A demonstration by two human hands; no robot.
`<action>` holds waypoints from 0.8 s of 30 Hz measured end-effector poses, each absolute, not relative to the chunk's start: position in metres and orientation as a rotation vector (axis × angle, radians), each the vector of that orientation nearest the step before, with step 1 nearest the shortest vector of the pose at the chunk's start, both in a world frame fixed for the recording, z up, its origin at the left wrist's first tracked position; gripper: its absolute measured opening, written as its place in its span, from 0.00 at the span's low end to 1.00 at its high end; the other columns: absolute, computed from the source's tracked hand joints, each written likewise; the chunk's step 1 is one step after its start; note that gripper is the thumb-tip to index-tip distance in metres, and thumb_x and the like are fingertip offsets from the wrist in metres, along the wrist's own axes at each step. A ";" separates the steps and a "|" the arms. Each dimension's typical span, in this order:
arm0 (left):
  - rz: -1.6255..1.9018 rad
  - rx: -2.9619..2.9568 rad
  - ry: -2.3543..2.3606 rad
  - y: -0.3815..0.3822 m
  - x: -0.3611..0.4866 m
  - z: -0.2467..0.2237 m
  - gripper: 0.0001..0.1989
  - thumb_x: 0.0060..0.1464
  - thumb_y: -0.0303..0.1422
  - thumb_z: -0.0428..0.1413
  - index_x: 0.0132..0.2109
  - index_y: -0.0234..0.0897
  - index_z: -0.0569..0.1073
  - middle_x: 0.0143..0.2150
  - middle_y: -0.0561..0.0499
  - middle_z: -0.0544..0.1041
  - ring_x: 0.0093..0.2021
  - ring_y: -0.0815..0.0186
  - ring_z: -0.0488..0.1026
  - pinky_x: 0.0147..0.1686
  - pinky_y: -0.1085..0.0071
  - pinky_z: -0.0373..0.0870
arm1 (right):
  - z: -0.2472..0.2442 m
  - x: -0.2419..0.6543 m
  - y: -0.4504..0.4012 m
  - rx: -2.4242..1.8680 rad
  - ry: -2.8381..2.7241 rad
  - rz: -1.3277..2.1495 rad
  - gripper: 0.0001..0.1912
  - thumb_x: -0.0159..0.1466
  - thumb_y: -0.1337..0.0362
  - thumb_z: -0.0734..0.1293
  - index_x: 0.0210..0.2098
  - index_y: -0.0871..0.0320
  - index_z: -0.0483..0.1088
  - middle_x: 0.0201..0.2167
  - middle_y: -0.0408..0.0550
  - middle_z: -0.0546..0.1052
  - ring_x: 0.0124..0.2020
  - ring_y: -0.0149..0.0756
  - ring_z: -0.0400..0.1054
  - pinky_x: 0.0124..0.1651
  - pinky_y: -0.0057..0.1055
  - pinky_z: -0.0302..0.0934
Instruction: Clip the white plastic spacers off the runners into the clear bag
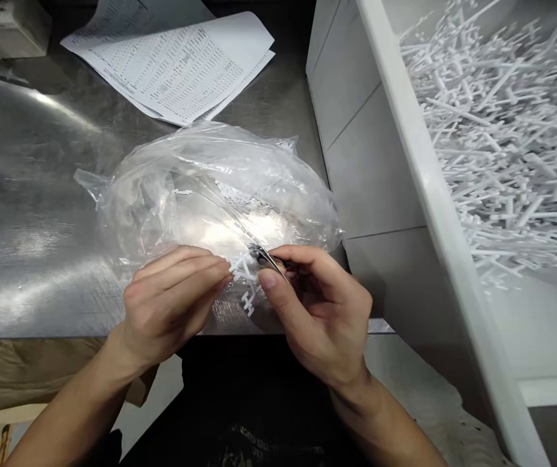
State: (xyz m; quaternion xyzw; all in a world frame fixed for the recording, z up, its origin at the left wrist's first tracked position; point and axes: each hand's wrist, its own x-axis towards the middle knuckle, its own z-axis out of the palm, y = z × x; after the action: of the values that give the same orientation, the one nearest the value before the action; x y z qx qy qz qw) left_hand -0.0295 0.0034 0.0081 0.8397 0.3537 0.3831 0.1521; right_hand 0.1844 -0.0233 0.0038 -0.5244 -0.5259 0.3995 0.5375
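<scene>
My left hand [171, 298] pinches a branched white plastic sprue [245, 275] between its fingertips. Small nippers [263, 255] with a dark head are gripped in my right hand [324, 305], their jaws right at the sprue's upper branches. Whether the jaws touch the plastic is too small to tell. Just beyond both hands, a clear plastic bag [147, 162] lies spread on the metal table [39, 220], its mouth towards me. Inside it are many tiny white parts [237, 196], with a few strewn nearer the opening.
A large white bin [409, 123] rises on the right, heaped with loose white sprues [512, 149]. Printed sheets [171, 71] lie behind the bag. A pale box-like object [15, 29] sits at the far left corner. Brown paper [30, 373] is below the table's front edge.
</scene>
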 end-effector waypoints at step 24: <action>1.071 2.471 0.906 0.007 -0.027 0.004 0.14 0.66 0.16 0.65 0.55 0.30 0.80 0.43 0.47 0.86 0.44 0.63 0.84 0.45 0.65 0.81 | 0.017 0.186 -0.021 -1.250 -1.077 1.068 0.05 0.66 0.68 0.80 0.41 0.53 0.84 0.26 0.37 0.78 0.23 0.27 0.66 0.25 0.25 0.66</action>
State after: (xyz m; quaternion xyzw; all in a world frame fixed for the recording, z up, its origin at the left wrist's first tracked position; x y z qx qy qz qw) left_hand -0.0274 0.0073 0.0036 0.8598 0.3154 0.3727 0.1495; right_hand 0.1859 -0.0210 0.0174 -0.5292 -0.4560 0.4522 0.5545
